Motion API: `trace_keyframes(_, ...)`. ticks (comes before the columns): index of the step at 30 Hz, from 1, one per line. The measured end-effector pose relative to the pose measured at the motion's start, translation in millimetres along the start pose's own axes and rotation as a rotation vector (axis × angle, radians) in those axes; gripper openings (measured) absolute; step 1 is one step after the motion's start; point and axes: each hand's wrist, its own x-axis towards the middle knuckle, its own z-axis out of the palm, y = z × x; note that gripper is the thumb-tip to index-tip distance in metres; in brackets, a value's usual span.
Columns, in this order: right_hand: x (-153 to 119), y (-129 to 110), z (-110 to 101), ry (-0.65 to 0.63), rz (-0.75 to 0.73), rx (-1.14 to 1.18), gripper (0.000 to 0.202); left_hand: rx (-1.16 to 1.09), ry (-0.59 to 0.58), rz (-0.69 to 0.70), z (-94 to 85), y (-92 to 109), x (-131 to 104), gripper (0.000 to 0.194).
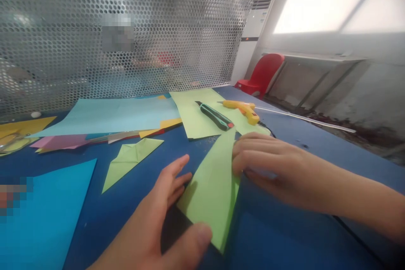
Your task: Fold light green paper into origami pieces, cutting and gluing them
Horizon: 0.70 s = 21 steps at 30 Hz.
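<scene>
A light-green sheet of paper (210,187), folded over and partly lifted, is in front of me on the blue table. My right hand (265,158) grips its right edge with bent fingers; the fingertips are partly hidden. My left hand (161,215) is at the sheet's left side, thumb and fingers spread, with nothing held between them. Left of it lies a smaller folded green paper piece (131,158). Beyond my right hand, a black-and-green utility knife (215,116) rests on another green sheet (186,109), beside a yellow glue gun (245,109).
Pale-blue paper (117,116) covers other coloured sheets at the back, and a bright-blue sheet (47,215) lies at left. A perforated metal screen (190,21) rises behind the table. A long thin white stick (306,118) juts past the right edge, near a red chair (265,74).
</scene>
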Motion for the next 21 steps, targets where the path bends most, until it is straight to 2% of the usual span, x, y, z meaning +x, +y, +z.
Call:
trace_keyframes(2,2.8,-6.1,0.7,-0.090,-0.061,-0.010,0.031,0.028,-0.074,-0.001,-0.2,-3.2,1.6,0.095)
trace_keyframes(4,5.2,-14.6,3.8,-0.148,-0.101,-0.006,0.032,0.115,-0.122,0.060,-0.6,-7.4,3.3,0.104)
trace_keyframes(6,6.1,-23.0,10.3,-0.169,-0.108,0.006,0.029,0.182,-0.139,0.118,-0.7,-11.9,5.0,0.102)
trace_keyframes(11,4.0,-35.5,31.4,-0.117,-0.072,0.091,0.022,0.216,-0.094,0.196,-0.8,-17.3,9.6,0.062)
trace_keyframes(14,4.7,-39.0,35.2,-0.129,0.022,0.228,0.018,0.231,-0.051,0.231,-3.0,-14.4,12.5,0.048)
trace_keyframes(19,9.5,-42.4,32.9,-0.194,0.244,0.458,0.013,0.181,-0.017,0.260,-5.4,-8.4,16.4,0.044)
trace_keyframes(21,11.2,-42.6,36.0,-0.163,0.312,0.475,0.016,0.124,0.009,0.290,-4.4,-7.4,17.3,0.044)
